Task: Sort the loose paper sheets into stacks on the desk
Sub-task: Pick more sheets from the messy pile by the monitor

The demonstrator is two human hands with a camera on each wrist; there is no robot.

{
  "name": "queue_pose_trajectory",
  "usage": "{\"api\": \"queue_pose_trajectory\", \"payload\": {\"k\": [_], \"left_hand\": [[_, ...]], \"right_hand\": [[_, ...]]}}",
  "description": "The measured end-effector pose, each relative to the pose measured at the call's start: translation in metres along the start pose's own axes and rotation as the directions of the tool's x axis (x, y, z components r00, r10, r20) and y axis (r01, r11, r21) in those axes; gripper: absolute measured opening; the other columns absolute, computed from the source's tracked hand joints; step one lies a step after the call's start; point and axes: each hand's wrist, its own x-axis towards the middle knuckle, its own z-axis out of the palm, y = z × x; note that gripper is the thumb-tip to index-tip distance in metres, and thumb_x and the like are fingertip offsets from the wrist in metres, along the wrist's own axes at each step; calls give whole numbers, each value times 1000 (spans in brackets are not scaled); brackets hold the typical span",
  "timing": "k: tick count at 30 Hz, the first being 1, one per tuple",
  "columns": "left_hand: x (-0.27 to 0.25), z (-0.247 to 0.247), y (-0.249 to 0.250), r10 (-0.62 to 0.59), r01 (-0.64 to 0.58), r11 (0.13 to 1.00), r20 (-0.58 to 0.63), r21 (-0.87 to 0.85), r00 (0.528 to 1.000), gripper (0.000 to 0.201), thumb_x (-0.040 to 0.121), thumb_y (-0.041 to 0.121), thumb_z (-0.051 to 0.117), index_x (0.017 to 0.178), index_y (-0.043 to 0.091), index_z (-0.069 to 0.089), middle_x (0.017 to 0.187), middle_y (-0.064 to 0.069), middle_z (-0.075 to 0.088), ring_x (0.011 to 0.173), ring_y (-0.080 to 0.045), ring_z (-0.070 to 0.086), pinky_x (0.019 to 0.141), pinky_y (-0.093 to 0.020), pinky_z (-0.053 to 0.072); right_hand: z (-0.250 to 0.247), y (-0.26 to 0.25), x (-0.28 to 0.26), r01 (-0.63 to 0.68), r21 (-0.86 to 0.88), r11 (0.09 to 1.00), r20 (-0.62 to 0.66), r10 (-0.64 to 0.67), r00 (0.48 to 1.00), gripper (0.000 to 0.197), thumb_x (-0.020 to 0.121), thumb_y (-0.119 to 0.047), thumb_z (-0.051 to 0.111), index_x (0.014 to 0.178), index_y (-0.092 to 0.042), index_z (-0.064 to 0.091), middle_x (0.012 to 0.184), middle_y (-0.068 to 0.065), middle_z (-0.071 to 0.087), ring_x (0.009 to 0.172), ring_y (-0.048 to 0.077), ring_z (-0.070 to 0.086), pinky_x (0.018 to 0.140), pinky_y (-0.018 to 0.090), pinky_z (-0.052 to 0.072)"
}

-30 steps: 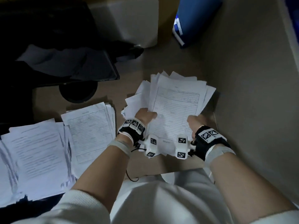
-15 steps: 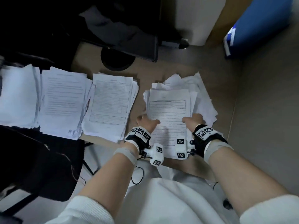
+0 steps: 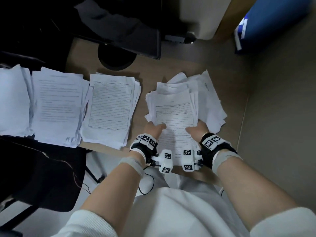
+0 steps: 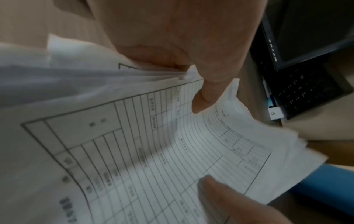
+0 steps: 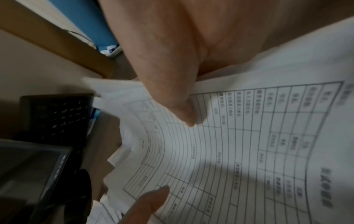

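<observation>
An untidy bundle of loose sheets (image 3: 176,113), topped by a ruled form, is held over the desk's near right part. My left hand (image 3: 154,128) grips its left edge, thumb on top, other fingers hidden under the paper. My right hand (image 3: 196,130) grips the right edge the same way. The left wrist view has the left thumb (image 4: 206,92) pressing on the form (image 4: 153,151) above a fan of sheets. The right thumb (image 5: 178,106) presses the form (image 5: 239,144) in the right wrist view. Three stacks lie to the left: a ruled-form stack (image 3: 111,108), a text-page stack (image 3: 58,103) and a blank-topped stack (image 3: 13,100).
A black monitor (image 3: 119,35) on a round base (image 3: 116,57) stands behind the stacks, with a keyboard (image 4: 304,89) by it. A blue box (image 3: 273,23) sits at the back right. A beige partition wall (image 3: 282,134) bounds the desk (image 3: 188,65) on the right. A dark chair (image 3: 34,177) is at lower left.
The view has swung left, so all three stacks now show. Both hands have squared the bundle, drawn it nearer the desk's front edge and kept their grip.
</observation>
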Motion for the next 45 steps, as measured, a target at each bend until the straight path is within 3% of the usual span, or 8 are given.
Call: {"api": "queue_pose_trajectory", "payload": {"k": [9,14,20,26,33,37,39,45], "left_hand": [[-14,-19,-4,-149,151,986,27,-72,988,30,76,38,62,87,11,59,81,-12,61,73,-30,62,81,-42,55],[-8,-17,5,-31,31,999,1,-41,1000,26,88,26,64,107,8,63,82,-8,61,69,-24,58,58,-30,49],[3,13,14,81,-80,996,-44,32,996,28,79,30,63,99,10,67,125,-11,52,71,-14,52,79,-28,47],[13,16,36,94,-94,990,-5,-106,996,21,82,26,72,78,13,57,85,-2,60,77,-21,56,65,-25,42],[8,21,59,260,-260,963,-6,-73,966,45,84,9,69,126,7,52,115,-7,65,105,-27,64,84,-28,46],[12,19,56,335,-338,886,-66,-317,940,102,82,-5,68,155,24,4,139,4,40,122,-17,52,105,-35,43],[19,13,50,268,-277,904,-75,-325,961,113,78,5,76,155,27,-3,144,-4,42,123,-24,55,108,-42,43],[27,8,36,169,-185,974,122,129,978,107,51,77,80,134,14,54,129,2,63,117,-24,63,95,-40,53]], "right_hand": [[-4,-51,-9,238,-269,933,76,-226,971,21,89,-12,55,103,-22,66,97,-1,65,92,24,62,81,27,47],[-19,-53,5,142,-330,933,-56,-170,984,26,90,-19,53,112,-23,67,111,3,70,96,31,64,86,34,52],[-36,-42,23,-45,-358,933,-217,-37,975,35,81,-46,55,99,-19,69,110,10,69,101,36,62,93,44,52],[-35,-43,34,-82,-270,959,-180,34,983,59,65,-54,66,110,-15,67,116,11,62,100,34,62,85,37,54],[-42,-27,44,-129,-27,991,-121,125,985,61,81,-25,75,133,-9,47,124,-1,59,106,26,59,85,29,44],[-46,-27,36,-99,19,995,-117,101,988,70,84,-12,74,141,-7,34,130,3,52,118,25,54,96,33,44],[-45,-21,34,-58,61,996,-69,62,996,67,78,-7,78,135,-10,44,125,1,59,115,23,58,99,37,48],[-43,-2,11,-130,195,972,41,125,991,30,81,-37,79,96,-20,61,87,-8,65,78,9,60,67,22,48]]}}
